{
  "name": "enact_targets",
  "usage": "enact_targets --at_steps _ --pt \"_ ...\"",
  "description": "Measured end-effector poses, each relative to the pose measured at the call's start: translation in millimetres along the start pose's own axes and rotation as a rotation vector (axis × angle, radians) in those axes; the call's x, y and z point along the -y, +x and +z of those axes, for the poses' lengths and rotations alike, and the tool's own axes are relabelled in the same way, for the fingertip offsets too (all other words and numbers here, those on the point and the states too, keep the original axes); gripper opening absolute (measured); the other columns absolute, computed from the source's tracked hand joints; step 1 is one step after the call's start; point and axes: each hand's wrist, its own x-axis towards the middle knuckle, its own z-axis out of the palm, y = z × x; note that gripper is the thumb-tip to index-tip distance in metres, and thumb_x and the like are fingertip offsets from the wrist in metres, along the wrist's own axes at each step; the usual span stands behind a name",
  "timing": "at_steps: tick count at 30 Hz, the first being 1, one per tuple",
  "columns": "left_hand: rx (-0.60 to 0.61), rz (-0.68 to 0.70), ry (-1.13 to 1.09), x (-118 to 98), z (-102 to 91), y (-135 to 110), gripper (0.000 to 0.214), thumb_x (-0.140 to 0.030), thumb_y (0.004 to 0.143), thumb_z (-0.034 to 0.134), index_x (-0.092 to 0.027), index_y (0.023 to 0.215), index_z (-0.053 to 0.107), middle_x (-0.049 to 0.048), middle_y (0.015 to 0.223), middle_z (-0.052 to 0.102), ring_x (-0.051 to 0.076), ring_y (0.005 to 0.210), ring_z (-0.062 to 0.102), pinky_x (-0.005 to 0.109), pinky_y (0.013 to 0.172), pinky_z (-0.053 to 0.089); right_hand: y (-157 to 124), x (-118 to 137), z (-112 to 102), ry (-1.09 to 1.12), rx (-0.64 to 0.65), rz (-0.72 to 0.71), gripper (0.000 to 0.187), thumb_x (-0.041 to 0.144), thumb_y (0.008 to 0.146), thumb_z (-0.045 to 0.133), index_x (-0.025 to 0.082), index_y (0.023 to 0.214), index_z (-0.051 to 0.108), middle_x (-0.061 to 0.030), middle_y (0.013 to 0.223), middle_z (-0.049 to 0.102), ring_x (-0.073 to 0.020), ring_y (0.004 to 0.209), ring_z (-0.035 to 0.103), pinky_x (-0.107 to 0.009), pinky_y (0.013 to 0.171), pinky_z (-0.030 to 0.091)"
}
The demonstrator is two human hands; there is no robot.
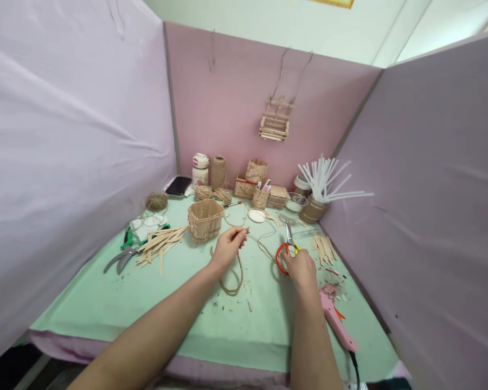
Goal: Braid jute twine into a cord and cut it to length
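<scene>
My left hand (229,248) is closed in a pinch on a length of jute cord (232,292), whose loop hangs below it onto the green table. My right hand (303,266) grips the scissors (289,234), which have red handles and point away from me. Their blades look slightly apart. Between the two hands, thinner twine (264,249) trails across the tabletop. A small wooden-stick basket (205,221) stands upright just beyond my left hand.
Wooden sticks (162,246) and pruning shears (124,259) lie at left. A pink glue gun (338,322) with a cord rests at right. Along the back stand twine balls (203,193), jars and a pot of white glue sticks (319,181). Fabric walls enclose the table.
</scene>
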Motion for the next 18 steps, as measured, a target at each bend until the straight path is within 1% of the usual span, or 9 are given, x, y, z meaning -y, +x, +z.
enact_targets --at_steps 3,5,8,10,12,14,16,17,18 --pt "0.115 -0.23 -0.273 1 1.1 1 0.036 -0.046 0.068 0.067 -0.013 0.081 0.062 0.0005 0.068 0.053 0.006 0.055 0.044 0.019 0.052 0.035 9 -5 4 -0.012 -0.017 0.028 0.04 0.037 0.073 0.054 0.007 0.1 0.056 -0.0208 0.081 0.065 -0.0287 0.078 0.062 -0.031 0.057 0.038" --pt "0.15 -0.313 -0.39 -1 0.5 1 0.037 -0.045 0.065 0.071 -0.012 0.081 0.062 0.0 0.067 0.051 0.005 0.055 0.043 0.018 0.052 0.035 14 -7 9 -0.042 -0.027 0.013 0.035 0.033 0.074 0.054 0.008 0.097 0.058 -0.0209 0.083 0.065 -0.0288 0.08 0.062 -0.031 0.059 0.038" --pt "0.173 -0.362 -0.497 -4 -0.8 1 0.035 -0.041 0.063 0.074 -0.012 0.08 0.062 -0.0009 0.067 0.05 0.003 0.054 0.042 0.017 0.051 0.036 18 -9 17 -0.118 -0.025 -0.019 0.026 0.029 0.077 0.052 0.009 0.09 0.062 -0.0219 0.086 0.065 -0.0291 0.084 0.062 -0.032 0.062 0.039" --pt "0.181 -0.379 -0.537 -5 -1.2 2 0.033 -0.039 0.065 0.073 -0.012 0.08 0.061 -0.0012 0.067 0.049 0.003 0.054 0.043 0.016 0.051 0.036 19 -10 19 -0.158 -0.009 -0.032 0.024 0.028 0.079 0.051 0.009 0.087 0.063 -0.0225 0.087 0.065 -0.0295 0.085 0.062 -0.032 0.063 0.039" --pt "0.183 -0.389 -0.557 -5 -1.5 2 0.031 -0.037 0.066 0.073 -0.012 0.08 0.061 -0.0014 0.067 0.049 0.003 0.054 0.043 0.015 0.05 0.036 17 -11 18 -0.172 -0.008 -0.04 0.023 0.027 0.079 0.051 0.009 0.088 0.063 -0.0223 0.085 0.064 -0.0296 0.084 0.062 -0.033 0.064 0.039" --pt "0.18 -0.396 -0.559 -4 -1.5 2 0.03 -0.036 0.066 0.073 -0.012 0.08 0.061 -0.0014 0.066 0.049 0.003 0.053 0.043 0.015 0.05 0.036 15 -9 13 -0.164 -0.055 -0.045 0.022 0.026 0.078 0.053 0.009 0.089 0.062 -0.0225 0.086 0.063 -0.0299 0.085 0.061 -0.033 0.065 0.039" --pt "0.186 -0.402 -0.558 -3 -1.5 2 0.03 -0.035 0.066 0.073 -0.012 0.08 0.062 -0.0014 0.066 0.049 0.003 0.053 0.043 0.016 0.05 0.036 13 -1 6 -0.094 -0.118 -0.069 0.023 0.027 0.076 0.055 0.009 0.088 0.062 -0.0222 0.088 0.063 -0.0293 0.086 0.06 -0.034 0.068 0.039" --pt "0.191 -0.403 -0.558 -3 -1.4 2 0.029 -0.035 0.066 0.073 -0.012 0.08 0.062 -0.0015 0.066 0.049 0.003 0.053 0.043 0.016 0.051 0.036 11 5 2 -0.015 -0.128 -0.103 0.024 0.03 0.076 0.055 0.009 0.087 0.062 -0.021 0.089 0.063 -0.0284 0.086 0.059 -0.034 0.07 0.039" --pt "0.196 -0.404 -0.559 -3 -1.3 2 0.029 -0.035 0.066 0.073 -0.012 0.08 0.062 -0.0015 0.065 0.049 0.003 0.053 0.043 0.016 0.051 0.037 9 13 -1 0.108 -0.097 -0.155 0.026 0.034 0.077 0.053 0.011 0.086 0.062 -0.0179 0.088 0.064 -0.0263 0.086 0.059 -0.033 0.071 0.04"
